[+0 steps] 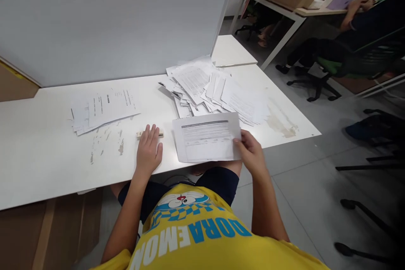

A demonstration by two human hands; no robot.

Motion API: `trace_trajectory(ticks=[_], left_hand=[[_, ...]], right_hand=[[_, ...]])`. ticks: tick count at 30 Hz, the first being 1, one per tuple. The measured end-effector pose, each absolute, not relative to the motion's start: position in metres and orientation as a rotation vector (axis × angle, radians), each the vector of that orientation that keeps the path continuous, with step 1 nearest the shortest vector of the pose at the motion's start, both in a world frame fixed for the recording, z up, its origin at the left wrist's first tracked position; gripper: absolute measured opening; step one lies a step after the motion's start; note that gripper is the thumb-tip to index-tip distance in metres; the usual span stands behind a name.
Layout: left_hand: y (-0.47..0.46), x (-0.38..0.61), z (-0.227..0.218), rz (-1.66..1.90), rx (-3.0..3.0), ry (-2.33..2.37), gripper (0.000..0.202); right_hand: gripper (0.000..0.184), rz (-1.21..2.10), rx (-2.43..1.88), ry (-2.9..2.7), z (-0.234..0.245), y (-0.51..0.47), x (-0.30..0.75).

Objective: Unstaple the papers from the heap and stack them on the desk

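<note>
My right hand (249, 152) pinches the right edge of a printed sheet (205, 137) that lies near the front edge of the white table (38, 156). My left hand (148, 149) rests on the table with its fingers laid over a small beige stapler-like object (139, 135), whose ends stick out on both sides. A loose heap of printed papers (215, 90) lies just behind the held sheet. A smaller stack of papers (101, 109) sits to the left of my left hand.
A grey partition wall (110, 21) stands behind the table. Cardboard (47, 232) leans under the table at left. At the right, another person (363, 17) sits at a second desk carrying boxes, and office chair bases stand on the floor.
</note>
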State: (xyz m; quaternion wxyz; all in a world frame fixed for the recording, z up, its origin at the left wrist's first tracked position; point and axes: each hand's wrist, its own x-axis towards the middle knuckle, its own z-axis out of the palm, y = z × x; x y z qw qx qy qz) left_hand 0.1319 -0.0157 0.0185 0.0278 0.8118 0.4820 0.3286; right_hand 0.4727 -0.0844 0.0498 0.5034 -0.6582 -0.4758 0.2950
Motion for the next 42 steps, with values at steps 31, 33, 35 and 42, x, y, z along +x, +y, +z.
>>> trace_trajectory(ticks=[31,33,35,42], left_hand=[[0.126,-0.036,0.052,1.344,1.709,2.522,0.055],[0.127,-0.038,0.053,1.328,1.670,2.538,0.052],[0.127,-0.039,0.054,1.300,1.644,2.537,0.049],[0.133,-0.043,0.054,1.316,1.659,2.481,0.041]], right_hand=[[0.040,-0.020,-1.923,-1.385,0.008,0.036,0.479],[0.038,-0.032,-1.957,-1.319,0.009,0.035,0.478],[0.040,-0.057,-1.962,-1.271,0.009,0.036,0.479],[0.054,0.014,-2.004,-1.181,0.006,0.043,0.480]])
